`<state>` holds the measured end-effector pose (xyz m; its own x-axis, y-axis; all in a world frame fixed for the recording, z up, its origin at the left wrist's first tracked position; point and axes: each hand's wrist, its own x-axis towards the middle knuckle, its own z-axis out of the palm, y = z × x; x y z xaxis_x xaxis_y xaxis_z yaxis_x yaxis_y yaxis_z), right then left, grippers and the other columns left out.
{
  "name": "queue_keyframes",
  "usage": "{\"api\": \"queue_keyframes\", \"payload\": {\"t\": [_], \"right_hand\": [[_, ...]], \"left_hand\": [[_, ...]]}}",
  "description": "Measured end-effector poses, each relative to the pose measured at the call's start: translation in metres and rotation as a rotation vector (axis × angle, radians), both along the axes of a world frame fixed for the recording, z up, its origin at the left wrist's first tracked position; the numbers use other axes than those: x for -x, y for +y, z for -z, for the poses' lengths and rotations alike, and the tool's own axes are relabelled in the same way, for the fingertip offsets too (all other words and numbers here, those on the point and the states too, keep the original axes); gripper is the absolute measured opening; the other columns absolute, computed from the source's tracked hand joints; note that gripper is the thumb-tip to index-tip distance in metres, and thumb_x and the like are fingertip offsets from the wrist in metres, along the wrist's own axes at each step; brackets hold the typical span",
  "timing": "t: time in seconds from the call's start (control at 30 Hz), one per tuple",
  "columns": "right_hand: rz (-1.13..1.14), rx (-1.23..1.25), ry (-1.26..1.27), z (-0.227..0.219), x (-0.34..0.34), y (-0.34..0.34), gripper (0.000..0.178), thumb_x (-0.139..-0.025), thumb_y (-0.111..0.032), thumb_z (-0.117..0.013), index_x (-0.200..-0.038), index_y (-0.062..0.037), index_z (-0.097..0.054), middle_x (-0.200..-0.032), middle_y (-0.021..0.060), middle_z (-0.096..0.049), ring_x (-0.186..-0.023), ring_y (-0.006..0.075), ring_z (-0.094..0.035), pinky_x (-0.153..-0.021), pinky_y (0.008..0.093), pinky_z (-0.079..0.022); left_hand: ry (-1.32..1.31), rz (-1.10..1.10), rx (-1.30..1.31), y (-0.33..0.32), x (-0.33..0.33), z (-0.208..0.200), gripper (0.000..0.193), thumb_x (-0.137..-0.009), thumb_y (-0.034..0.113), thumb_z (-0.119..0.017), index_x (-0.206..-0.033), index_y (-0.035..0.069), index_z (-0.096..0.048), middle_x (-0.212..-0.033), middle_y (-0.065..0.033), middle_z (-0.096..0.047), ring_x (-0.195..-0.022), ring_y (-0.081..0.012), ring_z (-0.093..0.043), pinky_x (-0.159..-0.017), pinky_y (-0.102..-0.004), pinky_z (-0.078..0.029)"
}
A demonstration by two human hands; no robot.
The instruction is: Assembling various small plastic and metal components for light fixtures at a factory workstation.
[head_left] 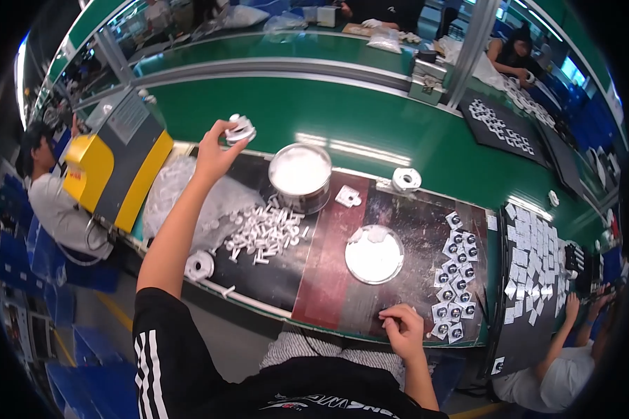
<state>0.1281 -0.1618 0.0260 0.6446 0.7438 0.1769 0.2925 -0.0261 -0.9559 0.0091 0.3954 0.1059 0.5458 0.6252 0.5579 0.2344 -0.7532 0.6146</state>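
My left hand is raised above the far left of the bench and grips a small white round plastic part. My right hand rests at the near edge of the dark mat, fingers curled, and I cannot make out anything in it. Between my hands lies a heap of small white plastic pins. A round metal tin of white material stands behind the heap. A flat white disc lies in front of my right hand.
Rows of small square white parts lie to the right of the disc. A yellow and grey machine stands at the left, with a clear plastic bag beside it. Other people sit left, lower right and across the green conveyor.
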Motion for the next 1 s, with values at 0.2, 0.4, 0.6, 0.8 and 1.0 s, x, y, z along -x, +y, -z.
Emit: {"api": "queue_keyframes", "payload": {"t": [0.2,0.4,0.6,0.8,1.0], "right_hand": [[-0.014,0.092,-0.035,-0.014,-0.001,0.003,0.019,-0.087,0.005,-0.068,-0.101,-0.0039,-0.077,-0.092,0.0065,-0.073,-0.058,0.0095,-0.051,-0.054,0.0250,-0.041],[-0.014,0.141,-0.017,-0.018,-0.001,0.002,0.022,-0.088,0.006,-0.067,-0.105,-0.0038,-0.076,-0.096,0.0092,-0.072,-0.076,0.0173,-0.067,-0.066,0.0284,-0.052],[-0.054,0.065,-0.021,-0.014,-0.006,0.004,0.020,-0.089,0.005,-0.066,-0.106,-0.0015,-0.075,-0.097,0.0110,-0.072,-0.085,0.0238,-0.071,-0.075,0.0320,-0.056],[-0.140,-0.009,-0.014,-0.012,-0.008,0.003,0.022,-0.090,0.006,-0.064,-0.109,-0.0016,-0.071,-0.097,0.0122,-0.069,-0.088,0.0273,-0.070,-0.077,0.0343,-0.056],[-0.132,-0.002,-0.034,-0.011,-0.004,0.005,0.021,-0.089,0.006,-0.064,-0.106,-0.0016,-0.074,-0.095,0.0125,-0.070,-0.083,0.0258,-0.070,-0.074,0.0338,-0.056]], "left_hand": [[0.196,-0.057,0.004,0.098,-0.043,0.063,0.042,-0.085,0.022,-0.083,-0.114,0.003,-0.061,-0.104,-0.0194,-0.074,-0.097,-0.0354,-0.072,-0.085,-0.0423,-0.055],[0.181,-0.070,0.012,0.128,-0.077,0.098,0.041,-0.090,0.023,-0.082,-0.118,0.005,-0.058,-0.107,-0.0200,-0.074,-0.102,-0.0349,-0.073,-0.087,-0.0420,-0.056],[0.319,0.030,-0.025,0.145,-0.048,0.086,0.051,-0.080,0.013,-0.086,-0.119,0.006,-0.054,-0.115,-0.0186,-0.071,-0.112,-0.0360,-0.068,-0.100,-0.0414,-0.051],[0.391,-0.013,-0.408,0.148,-0.026,0.048,0.060,-0.072,0.011,-0.084,-0.126,0.008,-0.060,-0.129,-0.0144,-0.064,-0.129,-0.0382,-0.056,-0.113,-0.0470,-0.041],[0.143,0.267,-0.507,0.014,-0.119,-0.063,0.034,-0.085,0.011,-0.077,-0.116,0.002,-0.068,-0.121,-0.0162,-0.070,-0.117,-0.0369,-0.064,-0.105,-0.0447,-0.048]]}}
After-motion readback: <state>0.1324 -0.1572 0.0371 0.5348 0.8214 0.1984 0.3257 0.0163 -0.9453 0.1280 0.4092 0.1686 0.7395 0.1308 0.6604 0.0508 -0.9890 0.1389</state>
